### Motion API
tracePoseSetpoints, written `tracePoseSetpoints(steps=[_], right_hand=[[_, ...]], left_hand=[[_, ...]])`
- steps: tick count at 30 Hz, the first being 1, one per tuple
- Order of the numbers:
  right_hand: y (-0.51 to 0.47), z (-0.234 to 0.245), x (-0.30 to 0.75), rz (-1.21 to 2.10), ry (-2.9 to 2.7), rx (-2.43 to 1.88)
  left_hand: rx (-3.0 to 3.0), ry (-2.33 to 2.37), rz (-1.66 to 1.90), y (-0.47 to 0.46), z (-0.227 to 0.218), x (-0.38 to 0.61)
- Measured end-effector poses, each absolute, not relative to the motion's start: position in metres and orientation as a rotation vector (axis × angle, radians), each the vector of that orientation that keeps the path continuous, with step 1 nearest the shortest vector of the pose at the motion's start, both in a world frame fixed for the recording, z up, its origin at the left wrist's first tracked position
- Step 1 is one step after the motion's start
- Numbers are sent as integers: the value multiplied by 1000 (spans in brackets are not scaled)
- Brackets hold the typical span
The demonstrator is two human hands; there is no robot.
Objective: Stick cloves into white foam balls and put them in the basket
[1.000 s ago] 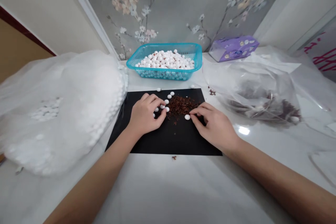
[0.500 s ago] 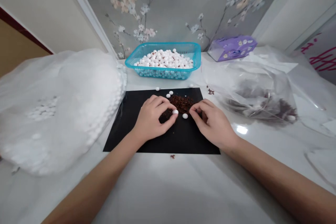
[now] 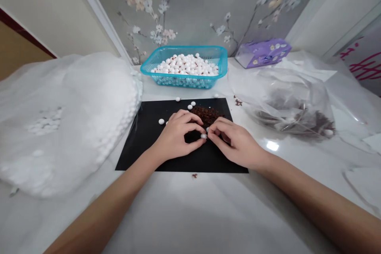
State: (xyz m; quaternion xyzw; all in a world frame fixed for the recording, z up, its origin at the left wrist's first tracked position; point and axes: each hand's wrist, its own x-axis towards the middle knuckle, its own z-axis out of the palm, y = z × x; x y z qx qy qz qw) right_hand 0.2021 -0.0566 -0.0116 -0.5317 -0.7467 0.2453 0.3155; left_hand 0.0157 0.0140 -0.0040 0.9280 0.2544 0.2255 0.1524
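Left hand (image 3: 178, 137): curled, thumb tip at the white bead (image 3: 203, 136); grip unclear.
Right hand (image 3: 235, 143): curled, fingertips at the same bead from the other side; cannot tell which hand holds it.
Bead position: between both hands, above the black mat (image 3: 133, 154), just below the dark red-brown flakes (image 3: 206, 114).
Loose beads: one lone bead (image 3: 161, 121) left of the left hand, a few more near the mat's top edge.
Back: blue plastic basket (image 3: 157, 56) full of white beads with flecks.
Left side: bulging clear bag of white beads (image 3: 74, 119).
Right side: clear bag with brown flakes (image 3: 285, 103), purple tissue box (image 3: 262, 53) behind it.
Surface: white marble-look table (image 3: 190, 214).
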Motion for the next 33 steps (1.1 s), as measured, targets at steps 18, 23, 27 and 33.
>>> tracePoseSetpoints(steps=[18, 23, 27, 33], right_hand=[[-57, -11, 199, 602, -1981, -1473], [-57, -13, 200, 594, -1940, -1475], [-55, -15, 200, 624, -1905, -1472], [-52, -20, 199, 686, -1792, -1502]], left_hand=[[2584, 671, 647, 14, -5, 19], [2574, 664, 630, 15, -4, 19], [2554, 667, 635, 15, -5, 18], [2533, 621, 667, 18, -8, 18]])
